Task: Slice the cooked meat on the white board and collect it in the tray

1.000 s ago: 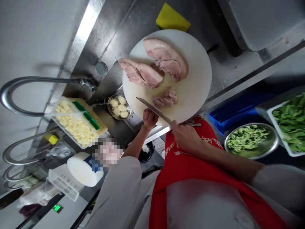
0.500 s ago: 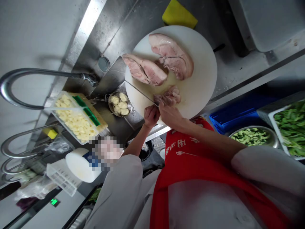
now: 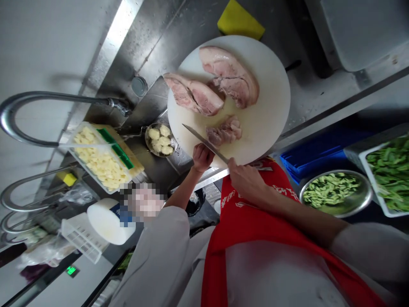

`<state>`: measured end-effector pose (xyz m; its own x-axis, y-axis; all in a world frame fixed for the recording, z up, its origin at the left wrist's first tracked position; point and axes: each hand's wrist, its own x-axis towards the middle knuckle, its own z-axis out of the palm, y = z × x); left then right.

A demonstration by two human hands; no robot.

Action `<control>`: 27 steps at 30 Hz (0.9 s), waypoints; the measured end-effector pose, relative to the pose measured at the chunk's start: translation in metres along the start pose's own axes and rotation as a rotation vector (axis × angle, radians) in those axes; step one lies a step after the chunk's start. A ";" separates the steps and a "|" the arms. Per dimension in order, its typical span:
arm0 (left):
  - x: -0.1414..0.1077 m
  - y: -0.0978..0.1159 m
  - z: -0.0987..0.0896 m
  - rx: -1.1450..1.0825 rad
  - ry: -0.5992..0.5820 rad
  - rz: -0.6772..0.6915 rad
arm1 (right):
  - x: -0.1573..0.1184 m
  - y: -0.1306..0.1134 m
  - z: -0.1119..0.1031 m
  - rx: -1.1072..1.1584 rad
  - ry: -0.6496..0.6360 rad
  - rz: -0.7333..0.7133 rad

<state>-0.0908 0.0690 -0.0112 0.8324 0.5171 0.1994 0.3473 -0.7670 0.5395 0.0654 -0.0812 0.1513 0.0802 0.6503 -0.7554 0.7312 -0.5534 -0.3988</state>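
Observation:
My right hand is wrapped round the handle of a long, narrow knife. Its blade slants up and left over the near edge of a round white cutting board. Close against the blade, my left hand is curled with its knuckles toward the knife. Whatever lies under those fingers is hidden. Just beyond the blade sits a small heap of sliced meat. Two large pale pieces of meat with skin lie farther back, one on the left and one on the right.
A yellow block touches the board's far side. To the left are a pot of peeled pale pieces, a tub of cut pale chunks and a curved faucet. A bowl of green slices and leafy greens are at right.
My right hand has drawn the knife back toward my body and to the right, so the blade tip now lies over the board. My left hand has barely moved.

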 end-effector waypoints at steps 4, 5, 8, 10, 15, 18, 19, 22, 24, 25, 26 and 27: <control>0.001 0.002 0.000 0.059 0.084 0.077 | -0.009 0.007 0.003 0.005 -0.036 0.010; 0.001 0.002 0.000 0.063 0.085 0.085 | -0.014 0.010 0.006 0.007 -0.072 0.024; 0.000 0.001 0.002 0.047 0.044 0.044 | -0.010 0.009 0.009 0.011 -0.082 0.043; 0.000 0.000 0.003 0.033 0.039 0.011 | 0.014 0.000 0.006 0.028 0.007 0.011; 0.005 0.004 0.001 0.029 0.089 0.060 | 0.086 -0.007 -0.009 0.151 0.180 -0.082; 0.007 0.012 -0.009 0.024 0.052 0.054 | 0.092 0.020 -0.016 0.150 0.269 -0.191; 0.006 0.014 -0.013 0.028 0.034 0.020 | 0.088 0.031 -0.018 0.130 0.272 -0.200; -0.001 0.023 -0.018 0.056 -0.007 -0.095 | 0.067 0.058 -0.021 0.028 0.207 -0.099; -0.006 0.031 -0.014 0.073 -0.025 -0.148 | 0.053 0.067 -0.021 -0.041 0.182 -0.027; -0.009 0.036 -0.011 0.070 -0.020 -0.172 | 0.048 0.070 -0.021 -0.064 0.179 -0.008; -0.011 0.041 -0.006 0.060 -0.003 -0.194 | 0.044 0.070 -0.020 -0.076 0.179 0.000; -0.012 0.047 -0.001 0.046 0.019 -0.213 | 0.041 0.070 -0.019 -0.082 0.181 0.004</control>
<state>-0.0849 0.0274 0.0123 0.7300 0.6760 0.1009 0.5337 -0.6560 0.5337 0.1330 -0.0834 0.1019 0.1985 0.7351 -0.6483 0.7827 -0.5170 -0.3465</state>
